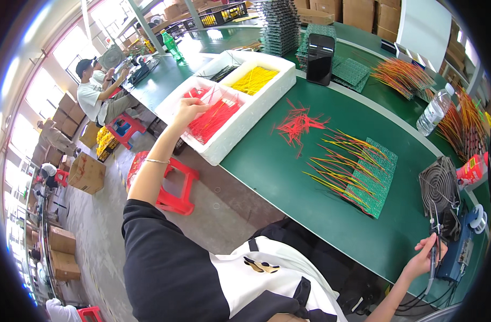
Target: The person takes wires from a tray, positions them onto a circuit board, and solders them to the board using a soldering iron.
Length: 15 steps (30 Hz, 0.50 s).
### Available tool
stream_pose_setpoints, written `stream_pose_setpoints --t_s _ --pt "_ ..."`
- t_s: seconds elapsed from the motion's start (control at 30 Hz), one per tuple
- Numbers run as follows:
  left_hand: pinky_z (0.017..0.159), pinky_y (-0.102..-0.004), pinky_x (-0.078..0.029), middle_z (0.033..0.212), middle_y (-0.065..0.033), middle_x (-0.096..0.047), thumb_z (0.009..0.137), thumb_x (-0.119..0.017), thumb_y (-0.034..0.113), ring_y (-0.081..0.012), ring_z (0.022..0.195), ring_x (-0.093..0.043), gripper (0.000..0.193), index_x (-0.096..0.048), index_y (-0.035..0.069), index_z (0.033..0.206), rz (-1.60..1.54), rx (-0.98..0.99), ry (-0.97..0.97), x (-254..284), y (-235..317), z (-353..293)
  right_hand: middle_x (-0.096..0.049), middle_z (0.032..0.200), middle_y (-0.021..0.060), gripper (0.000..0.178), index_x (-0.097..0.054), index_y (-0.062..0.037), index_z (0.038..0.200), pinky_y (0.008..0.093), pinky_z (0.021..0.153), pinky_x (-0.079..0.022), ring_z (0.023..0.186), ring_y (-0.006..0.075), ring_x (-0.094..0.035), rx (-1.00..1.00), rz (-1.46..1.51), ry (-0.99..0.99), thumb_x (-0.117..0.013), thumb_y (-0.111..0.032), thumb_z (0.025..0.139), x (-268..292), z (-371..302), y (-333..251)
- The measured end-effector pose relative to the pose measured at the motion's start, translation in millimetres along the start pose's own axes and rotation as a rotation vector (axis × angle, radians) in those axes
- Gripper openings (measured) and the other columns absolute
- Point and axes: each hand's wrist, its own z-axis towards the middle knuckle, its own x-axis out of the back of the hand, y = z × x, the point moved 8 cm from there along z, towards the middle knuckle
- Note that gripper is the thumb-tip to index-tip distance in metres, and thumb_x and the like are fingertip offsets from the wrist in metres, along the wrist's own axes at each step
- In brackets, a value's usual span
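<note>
My left hand [189, 111] reaches over a white foam box [256, 122], at the compartment of red wires [216, 119]. Its fingers are pressed together; whether a wire is between them I cannot make out. At the far right, my right hand [420, 262] is closed around a soldering iron [432, 264], held upright beside a blue soldering station [458, 256]. Between my hands lies a green circuit board panel [384, 180] with rows of red and yellow wires [342, 166] sticking out to its left. A loose heap of red wires [299, 124] lies nearby on the green table [277, 177].
Yellow wires [254, 79] and dark wires [224, 73] fill other box compartments. A black phone [320, 59], a clear bottle [436, 110] and a small fan [439, 185] stand around the table. Stacked boards [279, 27] rise behind. A red stool [178, 188] stands at left; people sit beyond.
</note>
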Motion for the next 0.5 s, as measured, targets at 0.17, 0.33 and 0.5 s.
stream_pose_setpoints --t_s 0.17,0.33,0.5 --pt "0.056 -0.0239 -0.041 0.063 -0.0009 -0.056 0.074 -0.068 0.015 -0.0086 0.06 -0.052 0.013 -0.064 0.003 0.07 -0.088 -0.1 0.037 4.0 -2.4 2.1 -0.05 0.061 0.0027 0.016 -0.048 -0.0026 0.08 0.0185 0.047 -0.034 0.048 0.0053 -0.041 0.036 -0.013 -0.027 -0.055 -0.013 0.089 -4.4 0.1 -1.6" --pt "0.059 -0.0327 -0.045 0.069 -0.01 -0.061 0.074 -0.062 0.013 -0.0179 0.064 -0.058 0.011 -0.062 0.003 0.078 0.054 -0.306 0.123 1.6 -1.0 20.8 -0.05 0.06 0.0032 0.016 -0.05 -0.0018 0.079 0.0198 0.045 -0.035 0.048 0.0067 -0.042 0.131 -0.015 -0.082 -0.057 -0.014 0.088 0.7 4.5 -0.1" --pt "0.056 -0.0425 -0.048 0.069 -0.0209 -0.06 0.069 -0.054 0.006 -0.035 0.066 -0.061 0.024 -0.051 0.0 0.092 0.679 -0.623 0.411 0.8 83.8 -8.8 -0.046 0.053 0.0096 0.029 -0.038 -0.0004 0.078 0.027 0.037 -0.037 0.041 0.0159 -0.043 0.237 -0.06 -0.034 -0.06 -0.017 0.085 -7.0 0.5 -35.9"
